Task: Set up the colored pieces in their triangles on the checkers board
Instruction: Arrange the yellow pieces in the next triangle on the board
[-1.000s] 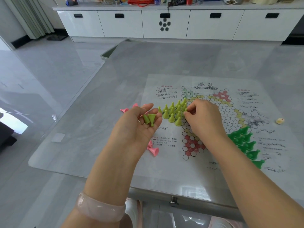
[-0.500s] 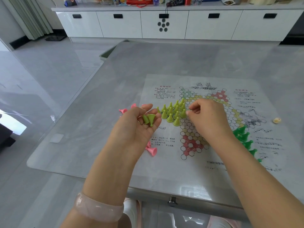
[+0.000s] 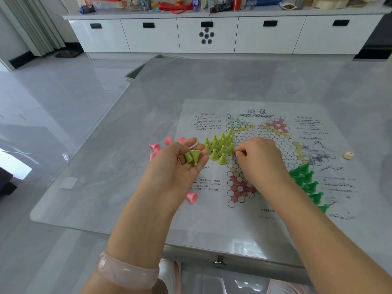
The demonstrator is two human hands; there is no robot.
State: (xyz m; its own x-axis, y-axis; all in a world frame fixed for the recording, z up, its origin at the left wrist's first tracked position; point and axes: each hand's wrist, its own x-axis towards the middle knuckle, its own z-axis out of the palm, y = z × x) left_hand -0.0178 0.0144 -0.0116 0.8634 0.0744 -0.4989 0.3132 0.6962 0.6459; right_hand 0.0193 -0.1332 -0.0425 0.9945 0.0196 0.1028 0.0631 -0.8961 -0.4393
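We note the left hand [image 3: 180, 166] palm-up, its fingers only loosely bent, cradling two lime-green cone-shaped plastic pieces [image 3: 192, 158] just beside the printed paper checkers board [image 3: 254, 158]. The right hand [image 3: 257, 161] has curled fingers at the near edge of the standing lime-green cluster [image 3: 220, 145]; it seems to pinch a piece there, though we cannot tell for certain. Dark green cone pieces [image 3: 307, 183] stand along the board's right edge; pink cone pieces [image 3: 156, 147] lie toppled on the grey table [image 3: 106, 155]. For a clean placement we would lower each cone straight onto its circle, releasing without brushing its neighbours, which stand close together.
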